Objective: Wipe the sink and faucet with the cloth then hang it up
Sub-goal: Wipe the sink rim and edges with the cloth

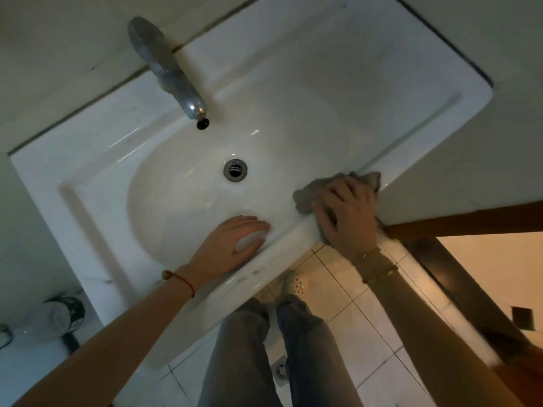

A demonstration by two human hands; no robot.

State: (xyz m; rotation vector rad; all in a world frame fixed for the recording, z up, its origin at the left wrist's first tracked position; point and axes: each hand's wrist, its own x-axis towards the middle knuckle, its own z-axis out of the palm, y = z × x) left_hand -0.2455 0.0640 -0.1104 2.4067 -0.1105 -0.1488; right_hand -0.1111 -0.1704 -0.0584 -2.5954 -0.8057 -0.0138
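Note:
A white ceramic sink fills the upper middle of the head view, with a round metal drain in its basin. A chrome faucet reaches out over the basin from the back edge. My right hand presses a grey cloth flat against the sink's front rim, near the right corner. My left hand rests on the front rim with its fingers spread and holds nothing.
A dark wooden door frame runs right beside the sink's front right corner. Below are white floor tiles, a floor drain, and my legs and white shoe. A metal cylinder stands at the lower left.

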